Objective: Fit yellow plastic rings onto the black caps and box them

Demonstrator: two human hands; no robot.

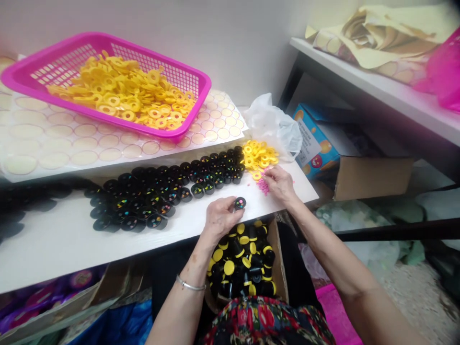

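My left hand (222,218) grips a small round black cup (240,203) near the table's front edge, its open top facing up with coloured bits inside. My right hand (281,184) has its fingertips pinched together over a small pile of pink beads (264,187); what is between them is too small to make out. Just beyond these fingers lies a heap of yellow rings (259,155). Rows of similar black cups (143,196) with coloured bits stand on the white table (72,244), left of my hands.
A pink basket (194,115) full of yellow rings rests on sheets of round stickers (118,153). A clear plastic bag (275,124) lies behind the ring heap. Below my hands, a cardboard box (282,268) holds black pieces with yellow caps. An open blue carton (316,143) stands at right under a shelf (377,91).
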